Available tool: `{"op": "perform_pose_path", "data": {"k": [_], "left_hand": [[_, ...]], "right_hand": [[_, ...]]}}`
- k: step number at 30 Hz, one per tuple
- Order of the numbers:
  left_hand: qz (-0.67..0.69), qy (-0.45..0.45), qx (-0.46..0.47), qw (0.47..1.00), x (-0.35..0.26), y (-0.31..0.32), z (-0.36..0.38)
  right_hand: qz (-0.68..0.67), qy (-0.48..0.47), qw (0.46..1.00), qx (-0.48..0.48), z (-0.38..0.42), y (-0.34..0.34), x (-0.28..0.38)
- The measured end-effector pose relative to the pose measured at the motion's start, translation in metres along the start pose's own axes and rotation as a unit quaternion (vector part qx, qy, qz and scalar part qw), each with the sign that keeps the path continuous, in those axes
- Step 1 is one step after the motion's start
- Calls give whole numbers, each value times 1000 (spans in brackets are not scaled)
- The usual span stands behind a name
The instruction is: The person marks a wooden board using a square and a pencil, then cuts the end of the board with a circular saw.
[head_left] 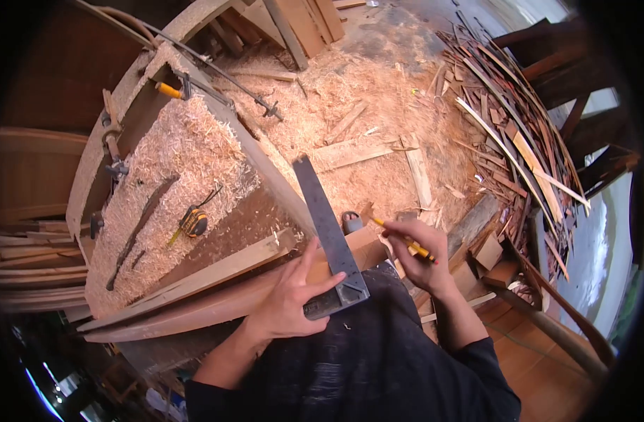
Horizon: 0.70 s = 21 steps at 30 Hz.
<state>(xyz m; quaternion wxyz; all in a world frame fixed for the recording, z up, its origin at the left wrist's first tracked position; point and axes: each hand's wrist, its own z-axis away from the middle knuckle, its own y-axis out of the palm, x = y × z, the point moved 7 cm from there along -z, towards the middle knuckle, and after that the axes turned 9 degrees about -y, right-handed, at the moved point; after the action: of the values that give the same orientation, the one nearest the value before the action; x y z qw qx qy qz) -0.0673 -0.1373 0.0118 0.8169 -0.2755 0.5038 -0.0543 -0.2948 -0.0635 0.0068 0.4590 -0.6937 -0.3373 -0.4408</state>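
My left hand (290,295) grips the stock end of a dark metal try square (323,221), its thumb lying over the corner and a finger reaching along the blade. The square lies across a long wooden board (202,313) in front of my body, its blade pointing away from me. In my right hand (422,260) is a yellow pencil (422,250), held between the fingers, its tip side turned toward the board's right part. That hand is just right of the square, not touching it. A second wooden strip (230,271) runs alongside the board on the workbench.
Wood shavings (192,141) cover much of the workbench, with a tape measure (193,221) and an orange-handled tool (169,90) on it. A long metal clamp (245,91) crosses its far edge. Shavings and offcuts (346,119) litter the floor; scrap strips (512,133) are heaped at right.
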Motion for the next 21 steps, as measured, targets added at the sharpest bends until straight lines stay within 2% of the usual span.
{"op": "perform_pose_path", "data": {"k": [1, 4, 5, 6, 8, 12, 16, 21], "left_hand": [[45, 7, 21, 999, 1, -6, -3], [128, -39, 167, 977, 22, -13, -16], [146, -49, 172, 973, 29, -15, -22], [184, -98, 186, 960, 42, -10, -27], [257, -118, 224, 933, 47, -9, -34], [250, -105, 233, 934, 56, -8, -36], [287, -112, 258, 916, 62, -7, -39], [288, -101, 257, 917, 66, -4, -40]], "right_hand": [[1, 19, 1000, -3, -7, -2, -8], [-44, 29, 997, -51, -24, 1, -49], [-117, 148, 981, -45, -21, 7, -69], [-123, 170, 977, -26, -24, 10, -81], [-140, 214, 967, 10, -30, 19, -108], [-115, 268, 954, 65, -38, 28, -134], [-155, 335, 920, 129, -47, 42, -140], [-208, 368, 890, 171, -34, 61, -153]]}}
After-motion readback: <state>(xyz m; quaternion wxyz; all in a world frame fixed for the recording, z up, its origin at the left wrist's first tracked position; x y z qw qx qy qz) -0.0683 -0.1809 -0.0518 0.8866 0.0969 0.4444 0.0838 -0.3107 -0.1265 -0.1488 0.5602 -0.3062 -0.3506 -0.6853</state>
